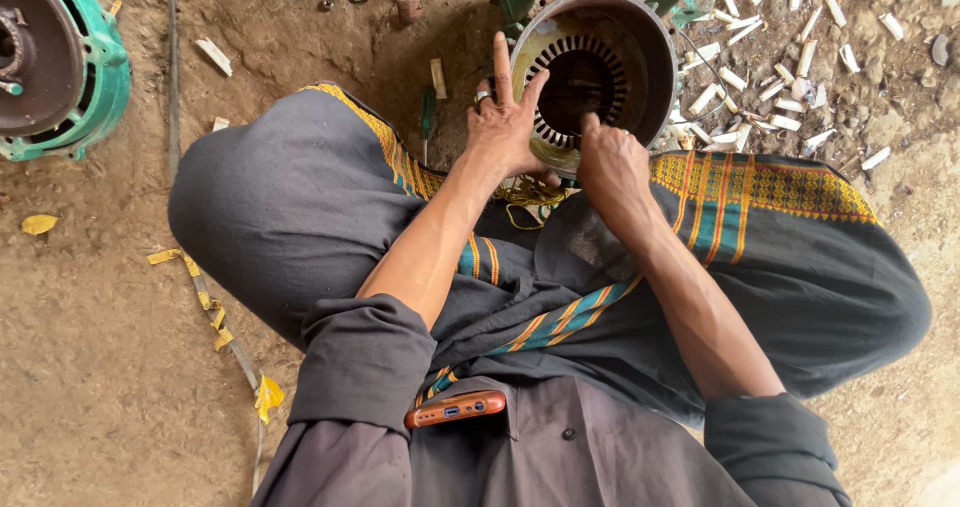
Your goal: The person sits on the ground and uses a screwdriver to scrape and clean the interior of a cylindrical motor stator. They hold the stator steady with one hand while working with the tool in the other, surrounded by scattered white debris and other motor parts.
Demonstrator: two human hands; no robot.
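Head view: one grey motor stator housing (640, 67) stands on the dirt floor (100, 367) between the seated person's knees. One green end cover (60, 67) lies at the left edge; many white slips (770, 97), too many to count, lie to the right. Left hand (507, 127), fingers spread wide, lies flat on the housing rim. Right hand (612, 162) is curled shut at the rim; what it pinches cannot be told. One orange phone (455, 408) sits in the shirt pocket.
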